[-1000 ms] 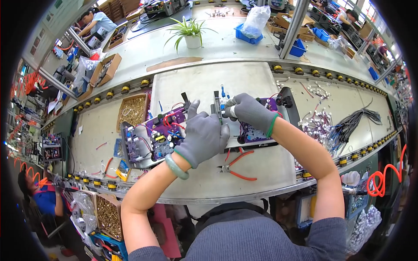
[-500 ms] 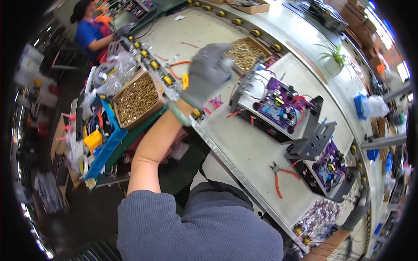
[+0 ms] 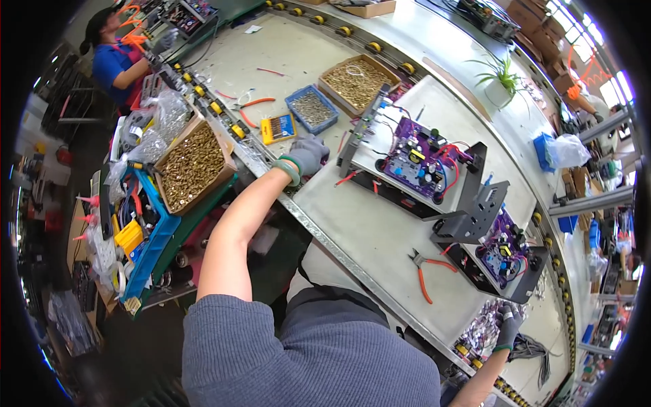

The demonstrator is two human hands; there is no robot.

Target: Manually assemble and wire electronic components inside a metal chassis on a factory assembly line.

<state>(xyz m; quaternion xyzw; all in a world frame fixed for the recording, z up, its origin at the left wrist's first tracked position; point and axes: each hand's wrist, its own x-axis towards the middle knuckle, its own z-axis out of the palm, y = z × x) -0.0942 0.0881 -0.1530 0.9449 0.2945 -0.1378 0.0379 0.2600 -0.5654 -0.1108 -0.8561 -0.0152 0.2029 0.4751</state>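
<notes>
My left hand (image 3: 308, 154), in a grey glove, is lowered to the bench beside a yellow box of small bits (image 3: 278, 128). Its fingers are curled down, and whatever is under them is hidden. At the lower right my right hand (image 3: 507, 327), also gloved, dips its bent fingers into a pile of small shiny silvery and reddish parts (image 3: 479, 325); what they grip is too small to make out. Between the hands stand two black metal housings with purple circuit boards, a larger one (image 3: 420, 159) and a smaller one (image 3: 502, 247). Orange-handled cutters (image 3: 427, 268) lie before them.
Brass-coloured screws fill a left box (image 3: 193, 166) and a far box (image 3: 356, 81). Beside the latter sits a blue tray of silver screws (image 3: 312, 108). Orange-handled pliers (image 3: 254, 108), a potted plant (image 3: 500, 88) and dark cables (image 3: 532, 353) lie around. A co-worker (image 3: 115, 64) stands far left.
My left hand has come down and nearer from above the bench, uncovering the blue tray and yellow box. My right hand has moved left onto the pile of small parts. The view has shifted slightly.
</notes>
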